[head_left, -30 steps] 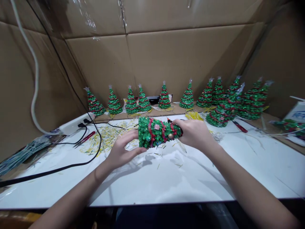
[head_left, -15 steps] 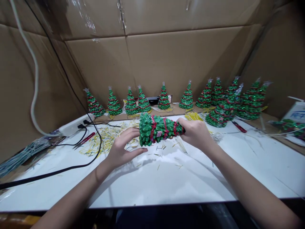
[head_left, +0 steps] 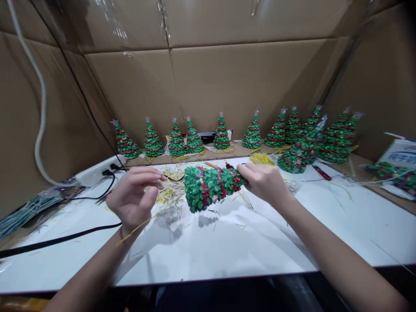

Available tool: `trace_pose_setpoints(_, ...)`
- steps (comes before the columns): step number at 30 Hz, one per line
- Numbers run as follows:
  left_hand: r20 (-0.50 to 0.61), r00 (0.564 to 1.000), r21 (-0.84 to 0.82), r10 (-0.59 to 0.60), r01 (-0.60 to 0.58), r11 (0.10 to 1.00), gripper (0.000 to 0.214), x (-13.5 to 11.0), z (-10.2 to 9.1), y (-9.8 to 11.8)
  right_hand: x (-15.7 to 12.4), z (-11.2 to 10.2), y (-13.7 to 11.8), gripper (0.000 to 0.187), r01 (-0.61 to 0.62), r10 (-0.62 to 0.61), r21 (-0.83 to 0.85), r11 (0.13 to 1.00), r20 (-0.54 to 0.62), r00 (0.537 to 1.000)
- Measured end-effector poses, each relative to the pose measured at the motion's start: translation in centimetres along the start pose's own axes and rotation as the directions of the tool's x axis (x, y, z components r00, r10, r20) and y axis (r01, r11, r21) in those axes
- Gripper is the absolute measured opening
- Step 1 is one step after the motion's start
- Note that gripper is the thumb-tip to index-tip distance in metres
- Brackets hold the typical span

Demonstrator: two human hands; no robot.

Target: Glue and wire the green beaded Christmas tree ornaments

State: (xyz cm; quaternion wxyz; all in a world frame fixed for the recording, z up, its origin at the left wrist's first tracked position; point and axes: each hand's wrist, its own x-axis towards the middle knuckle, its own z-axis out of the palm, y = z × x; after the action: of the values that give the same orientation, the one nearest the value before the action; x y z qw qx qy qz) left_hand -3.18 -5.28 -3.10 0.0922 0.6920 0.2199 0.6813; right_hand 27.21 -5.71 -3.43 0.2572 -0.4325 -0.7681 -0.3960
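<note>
My right hand (head_left: 264, 182) grips a small green Christmas tree ornament (head_left: 208, 186) by its narrow top end. The tree lies on its side in the air above the table, its wide base towards the left. Red glittery garland bands and a small pink piece decorate it. My left hand (head_left: 134, 195) is raised left of the base, apart from it, fingers bent and a gap between thumb and fingertips. A thin yellow wire (head_left: 138, 227) crosses in front of my left wrist; whether it touches the wrist I cannot tell. My right fingertips are partly hidden.
Several finished-looking trees with clear star tops, such as one tree (head_left: 222, 132), stand along the back. Yellow and white wire clippings (head_left: 169, 195) litter the table. A white power strip (head_left: 99, 170) with black cords is at left. Red-handled cutters (head_left: 321, 172) lie right; wire bundles (head_left: 32, 210) lie far left.
My left hand has drawn back to the left, away from the tree's base. The tree, still in my right hand, has shifted slightly down and left with its base tilting lower.
</note>
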Motion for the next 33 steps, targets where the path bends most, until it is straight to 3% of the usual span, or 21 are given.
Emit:
trace_pose_setpoints(2,0.004,1.000,-0.072,-0.027,0.028,0.997,0.017,0.7,-0.1,-0.4,0.1,-0.2,0.0,0.019,0.036,-0.037,-0.033,0.999,-0.043,0.998)
trace_pose_setpoints(4,0.160,0.974,-0.098,-0.158,0.175,0.980,0.024,1.2,-0.2,-0.9,0.2,-0.4,0.0,0.021,0.072,-0.076,-0.047,0.996,-0.085,0.994)
trace_pose_setpoints(6,0.381,0.874,-0.089,-0.301,0.359,0.929,0.036,1.4,-0.2,-1.3,0.2,-0.6,0.0,0.019,0.100,-0.105,-0.041,0.994,-0.129,0.986)
trace_pose_setpoints(8,0.578,0.719,-0.069,-0.385,0.514,0.855,0.050,1.4,-0.1,-1.4,0.1,-0.7,0.0,0.016,0.123,-0.127,-0.032,0.992,-0.168,0.977)
trace_pose_setpoints(10,0.692,0.596,-0.056,-0.408,0.608,0.792,0.056,1.3,0.0,-1.2,0.0,-0.8,0.0,0.014,0.138,-0.141,-0.028,0.990,-0.196,0.970)
trace_pose_setpoints(12,0.754,0.518,-0.045,-0.402,0.653,0.756,0.059,1.3,0.1,-0.9,0.0,-0.8,0.0,0.013,0.147,-0.147,-0.018,0.989,-0.203,0.968)
trace_pose_setpoints(15,0.814,0.441,-0.018,-0.377,0.669,0.743,0.072,1.4,0.0,-0.8,-0.1,-0.8,0.0,0.014,0.158,-0.155,-0.001,0.987,-0.202,0.967)
trace_pose_setpoints(19,0.848,0.380,0.067,-0.371,0.616,0.785,0.093,1.1,-0.3,-1.1,0.0,-0.9,0.1,0.014,0.160,-0.166,-0.042,0.986,-0.225,0.960)
trace_pose_setpoints(22,0.865,0.342,0.119,-0.367,0.571,0.812,0.094,0.8,-0.1,-0.9,0.0,-1.0,0.1,0.013,0.163,-0.184,-0.100,0.982,-0.256,0.949)
trace_pose_setpoints(25,0.841,0.373,0.127,-0.393,0.570,0.812,0.087,0.6,0.2,-0.8,0.0,-0.9,0.2,0.013,0.173,-0.194,-0.102,0.980,-0.257,0.947)
trace_pose_setpoints(27,0.830,0.380,0.104,-0.409,0.614,0.782,0.086,0.4,0.2,-1.0,-0.1,-0.7,0.2,0.015,0.162,-0.178,-0.090,0.983,-0.222,0.959)
trace_pose_setpoints(31,0.828,0.320,0.086,-0.461,0.740,0.667,0.086,0.6,-0.4,-1.8,-0.1,0.1,0.4,0.022,0.095,-0.104,-0.083,0.992,-0.121,0.987)
trace_pose_setpoints(33,0.820,0.318,0.080,-0.476,0.760,0.646,0.086,1.0,-0.7,-1.9,-0.2,0.4,0.5,0.024,0.061,-0.066,-0.058,0.996,-0.086,0.994)
